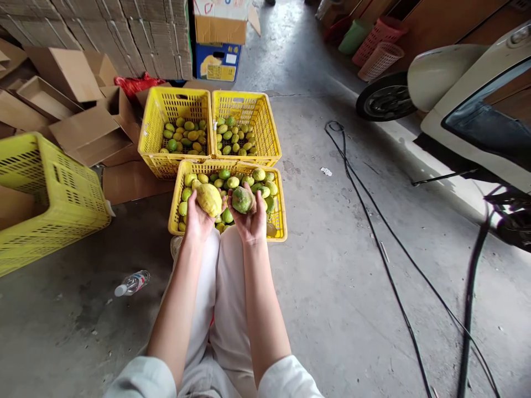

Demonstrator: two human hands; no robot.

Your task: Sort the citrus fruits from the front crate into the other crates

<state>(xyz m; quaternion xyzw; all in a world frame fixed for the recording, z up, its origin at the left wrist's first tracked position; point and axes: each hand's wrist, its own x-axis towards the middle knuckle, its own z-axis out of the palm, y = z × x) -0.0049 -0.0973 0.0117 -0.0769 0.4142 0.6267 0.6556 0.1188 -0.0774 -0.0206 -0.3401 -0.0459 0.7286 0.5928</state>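
Note:
A large yellow lemon (pixel 209 199) rests in my left hand (pixel 197 222), with the fingers curled round its side. My right hand (pixel 252 225) cups a dark green lemon (pixel 241 200), palm up. Both hands are side by side above the near yellow crate (pixel 283 218), which holds many green and yellowish lemons (pixel 258 174). Behind it stand two more yellow crates, the left one (pixel 145 138) with mostly yellow lemons (pixel 193 135) and the right one (pixel 269 119) with smaller greenish-yellow ones (pixel 227 135).
Another yellow crate (pixel 78 188) stands at the left, near loose cardboard boxes (pixel 89 132). A plastic bottle (pixel 133 282) lies on the floor left of my legs. Black cables (pixel 373 221) run across the floor at right, by a white scooter (pixel 448 77). A blue carton (pixel 219 61) stands behind the crates.

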